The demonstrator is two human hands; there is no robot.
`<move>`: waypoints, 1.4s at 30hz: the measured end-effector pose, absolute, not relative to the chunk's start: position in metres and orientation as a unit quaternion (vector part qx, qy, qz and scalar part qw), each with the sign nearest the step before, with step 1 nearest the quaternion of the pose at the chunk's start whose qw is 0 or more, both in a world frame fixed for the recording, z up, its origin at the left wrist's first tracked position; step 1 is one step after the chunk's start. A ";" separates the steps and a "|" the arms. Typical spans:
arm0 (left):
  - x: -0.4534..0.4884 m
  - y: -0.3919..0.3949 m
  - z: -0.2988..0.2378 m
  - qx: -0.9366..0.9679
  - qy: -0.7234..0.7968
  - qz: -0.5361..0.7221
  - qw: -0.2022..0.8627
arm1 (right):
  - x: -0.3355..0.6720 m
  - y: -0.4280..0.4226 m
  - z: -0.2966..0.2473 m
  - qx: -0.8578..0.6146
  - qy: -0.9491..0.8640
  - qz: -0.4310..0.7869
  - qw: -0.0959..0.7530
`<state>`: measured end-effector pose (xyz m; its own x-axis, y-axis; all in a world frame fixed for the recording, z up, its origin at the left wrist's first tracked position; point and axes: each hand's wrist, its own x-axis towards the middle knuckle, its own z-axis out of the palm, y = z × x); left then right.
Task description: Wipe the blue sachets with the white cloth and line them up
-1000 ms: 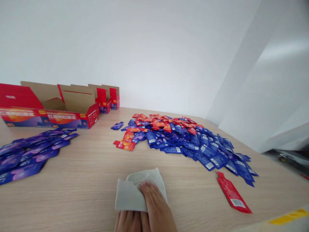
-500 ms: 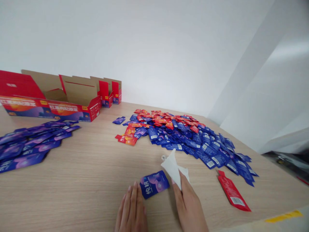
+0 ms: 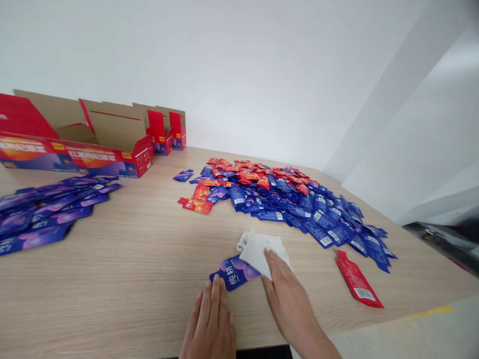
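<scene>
Pressed flat onto a crumpled white cloth (image 3: 261, 253): the bare right hand (image 3: 286, 294), fingers narrowly spread, not gripping. Trapped beneath the cloth's left edge, on the pale wooden table (image 3: 112, 294): the right end of a glossy blue-purple foil pouch (image 3: 232, 273). Just left of the cloth, beside the pouch's near edge: the bare left hand (image 3: 209, 321), fingers narrowly spread, holding nothing. Farther away: a heap of blue and red foil pouches (image 3: 277, 199).
</scene>
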<state>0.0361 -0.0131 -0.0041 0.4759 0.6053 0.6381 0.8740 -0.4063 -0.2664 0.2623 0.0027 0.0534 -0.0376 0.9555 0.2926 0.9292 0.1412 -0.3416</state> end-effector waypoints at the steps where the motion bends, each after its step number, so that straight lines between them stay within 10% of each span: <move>1: 0.037 -0.014 -0.002 -0.809 -0.460 -0.225 0.289 | 0.275 0.004 0.054 -0.672 -0.703 0.024 0.230; 9: 0.040 -0.020 0.001 -0.810 -0.463 -0.207 0.295 | 0.249 -0.005 0.084 -0.630 -0.684 0.076 0.359; 15: 0.037 -0.023 -0.006 -0.824 -0.472 -0.199 0.242 | 0.190 -0.004 0.087 -0.453 -0.840 0.133 0.266; 34: 0.042 -0.020 -0.001 -0.815 -0.457 -0.205 0.290 | 0.261 0.013 0.089 -0.570 -0.723 0.154 0.359; 42: 0.045 -0.025 0.011 -0.831 -0.465 -0.180 0.245 | 0.216 0.004 0.092 -0.460 -0.849 0.166 0.201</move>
<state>0.0449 -0.0252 0.0107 0.5026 0.6857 0.5265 0.8616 -0.4472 -0.2401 0.2160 0.0043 0.0916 -0.4953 0.8479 0.1893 0.7142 0.5214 -0.4670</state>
